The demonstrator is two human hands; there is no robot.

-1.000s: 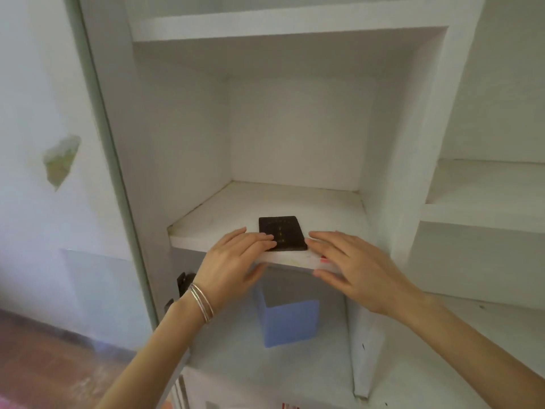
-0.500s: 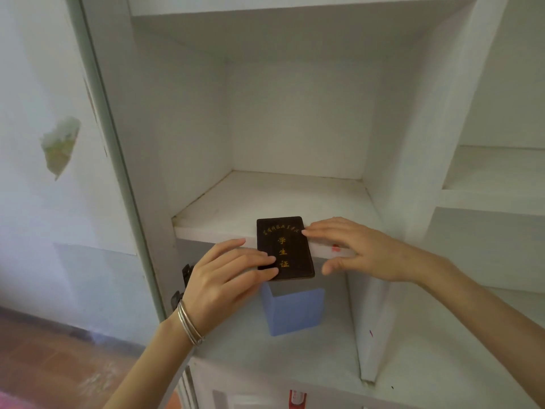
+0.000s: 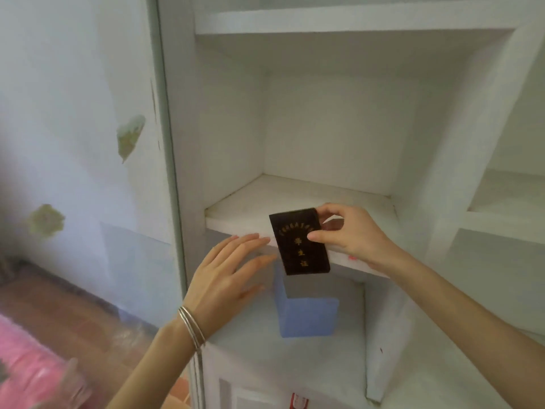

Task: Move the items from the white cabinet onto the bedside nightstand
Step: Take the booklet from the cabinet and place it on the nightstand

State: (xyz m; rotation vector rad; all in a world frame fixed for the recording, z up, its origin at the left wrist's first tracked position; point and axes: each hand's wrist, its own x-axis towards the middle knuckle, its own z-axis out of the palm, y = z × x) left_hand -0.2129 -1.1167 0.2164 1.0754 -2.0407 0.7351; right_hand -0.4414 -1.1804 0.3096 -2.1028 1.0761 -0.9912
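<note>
A second ago the dark booklet [image 3: 299,241] lay flat on the cabinet shelf [image 3: 250,209] under both my palms. Now my right hand [image 3: 351,233] pinches its right edge, lifted and tilted over the shelf lip. My left hand [image 3: 227,273] has let go and spreads open just beside it.

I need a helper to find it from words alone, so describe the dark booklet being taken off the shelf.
Look at the white cabinet, at the front edge of its open middle shelf. There the right hand pinches a small dark booklet, tilted up over the edge, while the left hand is open beside it. It is dark brown with gold lettering, unlike the pale blue box below.
</note>
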